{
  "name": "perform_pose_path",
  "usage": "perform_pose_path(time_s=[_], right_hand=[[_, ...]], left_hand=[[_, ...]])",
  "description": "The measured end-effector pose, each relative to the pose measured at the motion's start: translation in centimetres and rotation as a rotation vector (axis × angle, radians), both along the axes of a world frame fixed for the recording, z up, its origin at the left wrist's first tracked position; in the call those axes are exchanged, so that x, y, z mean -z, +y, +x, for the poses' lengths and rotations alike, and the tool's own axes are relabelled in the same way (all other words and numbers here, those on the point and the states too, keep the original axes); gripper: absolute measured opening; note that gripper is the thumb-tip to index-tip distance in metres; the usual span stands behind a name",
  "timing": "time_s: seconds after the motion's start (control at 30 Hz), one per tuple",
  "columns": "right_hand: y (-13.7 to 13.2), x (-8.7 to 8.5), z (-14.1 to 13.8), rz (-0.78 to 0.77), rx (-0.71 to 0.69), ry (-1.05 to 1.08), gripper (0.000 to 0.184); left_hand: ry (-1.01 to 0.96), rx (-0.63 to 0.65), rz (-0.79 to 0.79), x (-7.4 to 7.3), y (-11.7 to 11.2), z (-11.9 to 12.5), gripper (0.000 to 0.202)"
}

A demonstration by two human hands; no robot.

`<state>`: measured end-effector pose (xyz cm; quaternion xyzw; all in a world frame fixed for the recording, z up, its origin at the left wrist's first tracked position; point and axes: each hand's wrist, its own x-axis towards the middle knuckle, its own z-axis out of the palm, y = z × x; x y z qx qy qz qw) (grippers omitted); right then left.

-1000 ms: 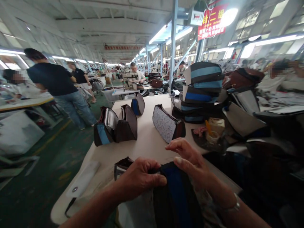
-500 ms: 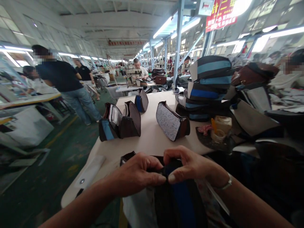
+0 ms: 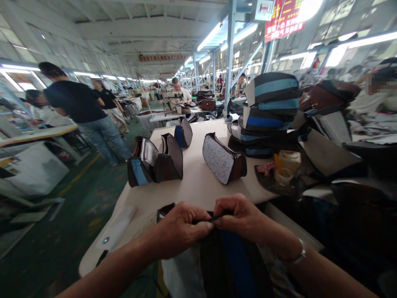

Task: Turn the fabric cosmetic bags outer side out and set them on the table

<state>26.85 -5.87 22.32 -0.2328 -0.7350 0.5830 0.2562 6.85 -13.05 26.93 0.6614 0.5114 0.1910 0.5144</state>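
Observation:
A dark fabric bag with a blue stripe is in front of me at the near edge of the table, its lower part cut off by the frame. My left hand pinches its dark top edge between thumb and fingers. Close beside it, my right hand grips the same edge, fingers curled and thumb pressed in. The two thumbs nearly meet. Pale lining or panel material hangs at the bag's left side. Just beyond my left hand, part of another dark pouch shows.
On the table stand a light-blue-striped pouch, a brown pouch, a blue-sided pouch and a speckled grey pouch. Stacked bags rise at right, near a glue pot. A white device lies left. People work beyond.
My right thumb and fingers have closed together on the bag's edge, and the hand has turned slightly. My left hand keeps its pinch nearly in place.

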Motion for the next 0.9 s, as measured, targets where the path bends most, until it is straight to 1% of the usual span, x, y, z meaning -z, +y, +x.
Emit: perform_pose_path(time_s=[0.13, 0.2, 0.23, 0.3, 0.33, 0.43, 0.53, 0.6, 0.67, 0.7, 0.73, 0.77, 0.8, 0.83, 0.9], right_hand=[[-0.1, 0.5, -0.1, 0.077, 0.056, 0.041, 0.004], [0.0, 0.8, 0.1, 0.142, 0.062, 0.104, 0.002], [0.0, 0.9, 0.2, 0.18, 0.048, 0.139, 0.003], [0.2, 0.9, 0.5, 0.268, -0.007, 0.209, 0.004], [0.2, 0.9, 0.7, 0.317, -0.042, 0.238, 0.006], [0.2, 0.9, 1.2, 0.466, -0.105, 0.294, 0.017], [-0.2, 1.0, 1.5, 0.578, -0.109, 0.302, 0.025], [-0.5, 1.0, 1.8, 0.564, -0.093, 0.308, 0.022], [-0.5, 0.7, 2.0, 0.425, -0.081, 0.308, 0.011], [-0.3, 0.4, 2.2, 0.321, -0.074, 0.292, 0.012], [-0.1, 0.0, 2.3, 0.218, -0.068, 0.262, 0.02], [0.2, -0.5, 2.4, 0.137, -0.063, 0.214, 0.028], [0.6, -1.0, 2.5, 0.097, -0.068, 0.15, 0.033], [1.0, -1.7, 2.6, 0.106, -0.091, 0.077, 0.034], [1.8, -3.0, 2.6, 0.22, -0.191, -0.045, 0.028]], left_hand=[[0.072, 0.0, 0.175, 0.9, -0.1, 0.3, 0.028], [0.092, -0.001, 0.225, 1.0, -0.1, 0.3, 0.027], [0.084, -0.002, 0.215, 1.0, -0.1, 0.1, 0.026], [0.036, 0.007, 0.137, 0.7, 0.0, -0.2, 0.026], [0.003, 0.003, 0.092, 0.6, 0.2, -0.4, 0.028], [-0.069, -0.023, -0.027, 0.4, 0.6, -0.8, 0.043], [-0.094, 0.036, -0.147, 0.8, 0.9, -0.6, 0.049], [-0.089, 0.077, -0.165, 1.0, 0.8, -0.3, 0.048], [-0.04, 0.076, -0.099, 0.8, 0.4, 0.1, 0.042], [-0.004, 0.074, -0.048, 0.5, 0.2, 0.4, 0.037], [0.031, 0.071, 0.004, 0.1, -0.1, 0.7, 0.031], [0.067, 0.058, 0.052, -0.3, -0.3, 0.9, 0.026], [0.099, 0.035, 0.091, -0.7, -0.5, 1.2, 0.022], [0.129, 0.011, 0.118, -1.0, -0.7, 1.4, 0.019], [0.163, -0.027, 0.147, -1.6, -0.9, 1.8, 0.017]])
